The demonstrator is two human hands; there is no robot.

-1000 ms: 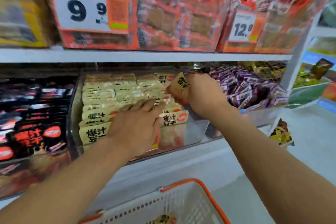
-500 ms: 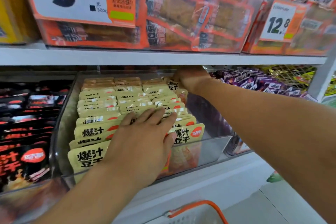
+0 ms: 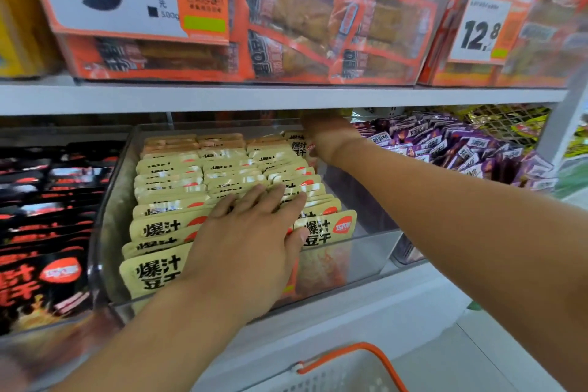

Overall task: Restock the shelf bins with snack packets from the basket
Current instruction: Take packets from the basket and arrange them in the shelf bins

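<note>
A clear plastic bin [image 3: 375,251] on the middle shelf holds three rows of upright yellow snack packets [image 3: 168,200]. My left hand [image 3: 251,242] lies flat with straight fingers on the front packets of the middle and right rows. My right hand [image 3: 327,137] reaches to the back right of the bin, under the upper shelf, and grips a yellow packet [image 3: 299,146] standing at the rear of the right row. The white basket with an orange rim [image 3: 378,356] shows at the bottom edge, below the shelf.
A bin of black packets [image 3: 47,232] stands to the left, a bin of purple packets [image 3: 461,149] to the right. The shelf above [image 3: 254,95] carries orange packets behind price cards 9.9 and 12.8. The white shelf lip [image 3: 350,312] runs in front.
My right hand carried the yellow packet from in front of the bin to its back right corner. The view moved closer to the shelf. My left hand stayed pressed on the front packets.
</note>
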